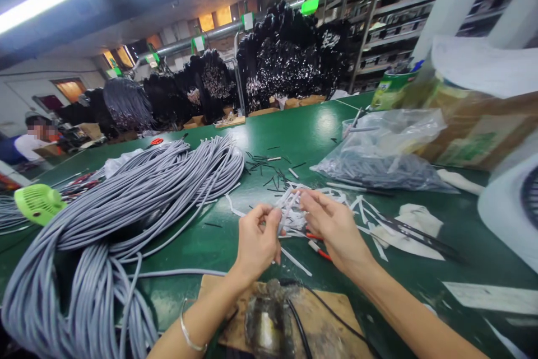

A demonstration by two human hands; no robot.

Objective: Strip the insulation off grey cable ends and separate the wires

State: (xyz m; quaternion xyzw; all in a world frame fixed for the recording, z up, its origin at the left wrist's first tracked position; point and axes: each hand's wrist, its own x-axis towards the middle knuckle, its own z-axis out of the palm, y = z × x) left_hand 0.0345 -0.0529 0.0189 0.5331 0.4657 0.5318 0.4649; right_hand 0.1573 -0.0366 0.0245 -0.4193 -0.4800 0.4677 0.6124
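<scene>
My left hand (pixel 258 236) is closed in a pinch on the end of a light grey cable (pixel 284 220), which sticks up between thumb and forefinger. At its tip, the fingers of my right hand (pixel 332 222) are pinched together; whether they hold the cable's inner wires or a strip is too blurred to tell. Under and behind both hands lies a pile of white stripped pieces (pixel 294 202). Red-handled pliers (pixel 321 251) lie partly hidden below my right hand. A large coil of grey cable (pixel 126 196) fills the left side, with one length running toward my left wrist.
In front of me a metal device (pixel 269 320) with black cords sits on a wooden board (pixel 328 314). Black tube bits (pixel 269 166) lie scattered behind the pile. At right are a plastic bag (pixel 378 152), tweezers (pixel 424 238), a cardboard box (pixel 479 124) and a white fan (pixel 513 202).
</scene>
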